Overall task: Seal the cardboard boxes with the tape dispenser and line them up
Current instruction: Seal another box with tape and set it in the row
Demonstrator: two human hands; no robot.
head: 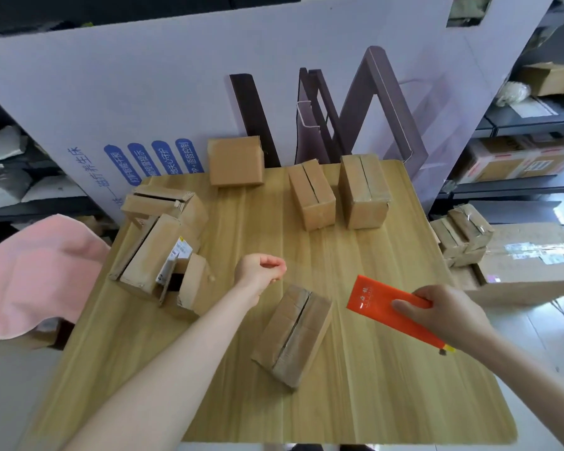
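Right hand (443,312) grips the orange tape dispenser (381,301) above the right side of the table (372,402). Fingers cover its rear half, and I can't make out the tape itself. Left hand (258,271) hangs mid-table, fingers curled in, nothing visible in it. Nearest box (293,333) lies skewed between both hands, top seam gaping. Left cluster of boxes (163,245) overlaps at the left edge, count unclear. Three boxes (311,193) stand along the far edge. I see bare wood in the centre and along the near edge.
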